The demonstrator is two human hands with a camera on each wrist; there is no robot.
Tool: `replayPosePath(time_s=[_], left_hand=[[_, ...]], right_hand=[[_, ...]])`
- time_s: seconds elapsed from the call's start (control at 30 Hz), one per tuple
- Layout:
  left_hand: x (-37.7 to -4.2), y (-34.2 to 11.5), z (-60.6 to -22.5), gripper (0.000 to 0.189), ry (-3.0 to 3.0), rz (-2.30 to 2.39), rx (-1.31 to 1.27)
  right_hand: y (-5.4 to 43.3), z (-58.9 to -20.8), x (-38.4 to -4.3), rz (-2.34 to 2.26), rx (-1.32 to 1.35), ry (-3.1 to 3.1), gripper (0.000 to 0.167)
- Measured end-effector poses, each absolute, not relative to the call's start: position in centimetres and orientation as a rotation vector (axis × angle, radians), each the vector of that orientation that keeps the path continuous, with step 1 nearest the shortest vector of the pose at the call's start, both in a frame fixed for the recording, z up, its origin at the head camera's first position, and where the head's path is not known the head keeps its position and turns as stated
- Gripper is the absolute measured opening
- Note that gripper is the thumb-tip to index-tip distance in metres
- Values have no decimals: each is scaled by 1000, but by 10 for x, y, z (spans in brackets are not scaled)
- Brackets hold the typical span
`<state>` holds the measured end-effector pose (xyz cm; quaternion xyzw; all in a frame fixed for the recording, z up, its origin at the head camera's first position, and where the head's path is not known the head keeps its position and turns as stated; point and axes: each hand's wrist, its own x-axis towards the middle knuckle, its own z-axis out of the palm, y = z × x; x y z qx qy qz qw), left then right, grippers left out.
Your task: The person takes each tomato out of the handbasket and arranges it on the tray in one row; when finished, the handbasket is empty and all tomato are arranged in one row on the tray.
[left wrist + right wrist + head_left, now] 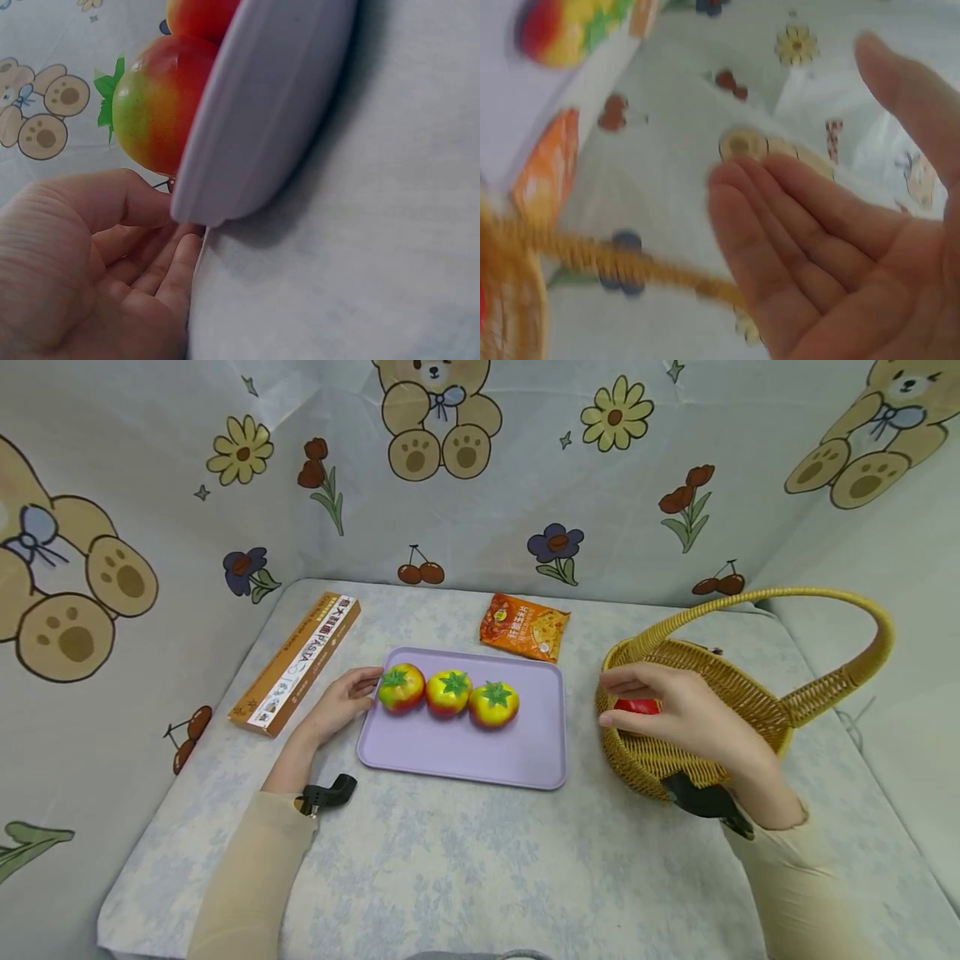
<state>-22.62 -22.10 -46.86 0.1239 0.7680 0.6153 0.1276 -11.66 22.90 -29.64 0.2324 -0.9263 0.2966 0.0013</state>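
A lilac tray (pixel 450 758) lies on the table with three red-and-yellow fruits with green leafy tops in a row, among them the leftmost fruit (pixel 402 688). At the tray's left rim is my left hand (pixel 341 703); in the left wrist view its thumb (pixel 139 201) meets the rim and the fingers curl under the edge. Over the left side of a wicker basket (pixel 628 768) hovers my right hand (pixel 678 706), thumb apart from its extended fingers, nothing held. Partly hidden behind it, a red item (pixel 637 705) sits in the basket.
A long pasta box (pixel 296 664) lies left of the tray. An orange snack packet (pixel 525 627) rests behind the tray's right end. The basket's tall handle (pixel 825 595) arches up and to the right. Patterned cloth walls (pixel 480 510) stand behind and at both sides.
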Motion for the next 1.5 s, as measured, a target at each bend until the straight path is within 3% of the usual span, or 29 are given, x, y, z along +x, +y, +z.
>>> replayPosePath(time_s=[0.27,0.6,0.87,1.3,1.5], left_hand=[[-228,-223,-469,53,2245,1788,365],[-222,-218,-458,53,2223,1776,356],[-228,-223,-475,53,2280,1772,405],[-228,-222,-473,52,2270,1750,335],[-228,-222,-473,52,2271,1749,345]], right_hand=[[279,-287,-120,1050,505,-2963,40],[304,-320,-160,1152,355,-3037,52],[318,-349,-184,1123,474,-3184,58],[311,-375,-183,848,588,-3241,71],[314,-379,-183,746,607,-3264,69]])
